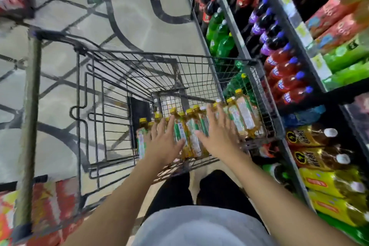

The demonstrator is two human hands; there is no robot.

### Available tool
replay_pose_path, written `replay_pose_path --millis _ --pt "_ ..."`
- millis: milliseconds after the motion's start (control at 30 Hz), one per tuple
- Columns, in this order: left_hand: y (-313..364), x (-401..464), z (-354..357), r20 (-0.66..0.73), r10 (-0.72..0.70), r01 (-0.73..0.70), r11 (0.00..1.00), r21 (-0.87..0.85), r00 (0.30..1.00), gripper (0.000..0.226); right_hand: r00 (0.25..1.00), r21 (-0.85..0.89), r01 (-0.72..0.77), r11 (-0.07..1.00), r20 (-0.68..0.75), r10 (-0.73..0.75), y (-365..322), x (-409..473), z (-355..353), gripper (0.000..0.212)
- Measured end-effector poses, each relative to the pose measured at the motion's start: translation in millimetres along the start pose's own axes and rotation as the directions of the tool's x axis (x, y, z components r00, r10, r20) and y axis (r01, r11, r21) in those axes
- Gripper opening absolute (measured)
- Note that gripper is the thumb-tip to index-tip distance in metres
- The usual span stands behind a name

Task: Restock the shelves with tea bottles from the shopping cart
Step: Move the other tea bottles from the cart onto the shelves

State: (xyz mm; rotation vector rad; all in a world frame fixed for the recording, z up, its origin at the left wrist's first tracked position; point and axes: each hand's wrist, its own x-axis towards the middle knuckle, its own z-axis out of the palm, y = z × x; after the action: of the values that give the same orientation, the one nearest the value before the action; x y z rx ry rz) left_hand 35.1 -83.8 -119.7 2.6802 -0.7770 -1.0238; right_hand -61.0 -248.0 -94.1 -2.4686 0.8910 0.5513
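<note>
In the shopping cart (199,70), your left hand (163,144) and right hand (217,136) spread flat, fingers apart, over amber yellow-capped tea bottles (245,114), shelves (249,52) at three o'clock.

One grey wire shopping cart (139,78) holds about a dozen clear plastic tea bottles with yellow caps (244,112), though blur prevents an exact count. Two bare hands, left (162,143) and right (217,135), are inside the cart. Right of the cart, the metal shelves (235,32) show five red-drink bottles with blue caps (293,94).
</note>
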Motion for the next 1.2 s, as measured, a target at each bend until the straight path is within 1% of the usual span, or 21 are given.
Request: replay_pose_path --millis 67,133,233,300,400,467,500,567,667,733,833,933,1000,1100,1200 --pt "-3 20 9 0.018 -0.039 0.040 0.997 -0.073 0.999 0.090 0.998 0.070 -0.036 0.997 0.051 0.032 2 20 15 0.094" --pt "-4 38 22 0.046 -0.076 0.084 0.974 -0.209 0.996 0.095 0.986 0.179 -0.105 0.978 0.145 0.079 4 39 31 0.096" --pt "-8 59 46 0.091 -0.125 0.153 0.881 -0.448 0.988 0.099 0.961 0.310 -0.199 0.930 0.248 0.123 16 64 59 0.098" --pt "-11 70 60 0.122 -0.136 0.180 0.831 -0.527 0.983 0.098 0.948 0.301 -0.240 0.923 0.277 0.157 25 76 74 0.096" --pt "-12 80 72 0.167 -0.192 0.253 0.789 -0.560 0.967 0.091 0.928 0.265 -0.309 0.913 0.292 0.230 29 82 86 0.085" --pt "-11 86 76 0.173 -0.250 0.303 0.717 -0.628 0.953 0.090 0.926 0.300 -0.329 0.895 0.291 0.242 29 82 90 0.078" --pt "-10 88 77 0.173 -0.273 0.319 0.697 -0.642 0.946 0.088 0.925 0.319 -0.335 0.887 0.289 0.245 28 82 93 0.074" --pt "-8 90 82 0.173 -0.311 0.347 0.692 -0.633 0.935 0.087 0.919 0.364 -0.361 0.859 0.293 0.263 26 83 95 0.067" --pt "-3 93 89 0.150 -0.390 0.388 0.655 -0.648 0.909 0.084 0.892 0.429 -0.438 0.790 0.319 0.321 21 89 96 0.069" --pt "-1 95 90 0.164 -0.417 0.420 0.652 -0.632 0.894 0.086 0.882 0.449 -0.453 0.770 0.349 0.316 19 91 98 0.074" --pt "-3 96 91 0.193 -0.403 0.430 0.661 -0.615 0.895 0.086 0.868 0.482 -0.473 0.738 0.398 0.297 21 88 104 0.070" --pt "-8 95 94 0.186 -0.386 0.409 0.649 -0.642 0.904 0.086 0.871 0.536 -0.482 0.694 0.383 0.308 25 81 109 0.066" --pt "-8 92 97 0.188 -0.379 0.401 0.626 -0.668 0.906 0.084 0.878 0.560 -0.474 0.680 0.364 0.313 26 78 111 0.064" --pt "-8 90 105 0.214 -0.339 0.376 0.547 -0.748 0.916 0.085 0.870 0.588 -0.487 0.645 0.385 0.306 28 75 110 0.061" --pt "-7 86 106 0.206 -0.286 0.330 0.508 -0.796 0.936 0.086 0.866 0.612 -0.492 0.619 0.418 0.274 31 73 105 0.065"
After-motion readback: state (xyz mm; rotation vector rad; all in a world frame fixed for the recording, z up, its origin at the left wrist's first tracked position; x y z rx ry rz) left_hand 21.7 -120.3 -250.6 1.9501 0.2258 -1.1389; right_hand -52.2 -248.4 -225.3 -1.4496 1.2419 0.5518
